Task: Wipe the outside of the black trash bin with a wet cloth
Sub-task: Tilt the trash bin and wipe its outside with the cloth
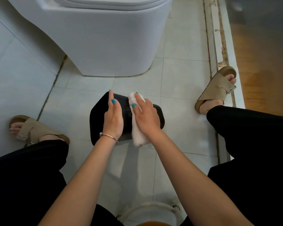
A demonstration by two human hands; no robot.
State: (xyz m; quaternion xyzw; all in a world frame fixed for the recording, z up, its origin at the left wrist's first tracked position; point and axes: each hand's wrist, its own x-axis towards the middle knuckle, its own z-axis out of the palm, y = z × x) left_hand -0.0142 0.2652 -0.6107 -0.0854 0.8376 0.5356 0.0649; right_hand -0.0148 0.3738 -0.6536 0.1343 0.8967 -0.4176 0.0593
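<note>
The black trash bin (97, 116) stands on the tiled floor between my feet, seen from above, its lid facing up. My left hand (113, 119) rests edge-on against the top of the bin with straight fingers, a silver bracelet on the wrist. My right hand (146, 117) presses a folded white cloth (138, 135) flat onto the bin's lid, fingers stretched out over it. The cloth sticks out past my fingertips and hangs over the near edge of the bin.
A white toilet (104, 38) stands just beyond the bin. My sandalled feet (217, 90) are planted left and right of it. A raised white threshold (219, 46) runs along the right, with a wooden floor beyond. A white round object (153, 212) lies near my knees.
</note>
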